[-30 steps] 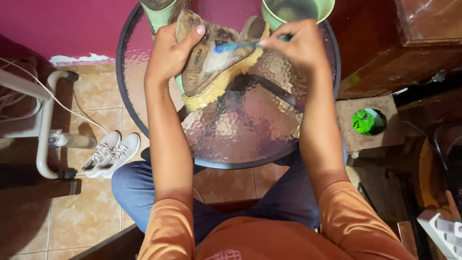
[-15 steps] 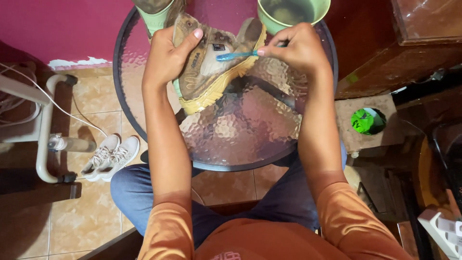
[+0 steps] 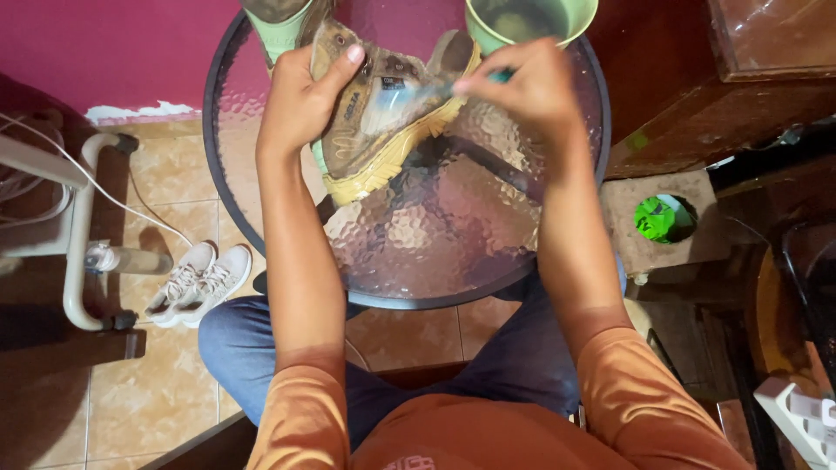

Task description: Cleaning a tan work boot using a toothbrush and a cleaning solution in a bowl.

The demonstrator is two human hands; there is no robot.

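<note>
Left hand point(image 3: 300, 109) grips the muddy tan yellow-soled shoe point(image 3: 383, 117), tilted on the round textured-glass table point(image 3: 435, 252). Right hand point(image 3: 531, 87) pinches a blue toothbrush point(image 3: 427, 91) on its upper. Judgement: short firm strokes, shoe held steady.

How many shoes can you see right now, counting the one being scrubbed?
3. One tan shoe lies on the glass table, gripped by the left hand. Two white sneakers sit together on the floor beside the table. Others may be hidden out of frame.

Both hands point(image 3: 300, 104) point(image 3: 527, 87) forward, fingers curled, forearms extended.
</note>
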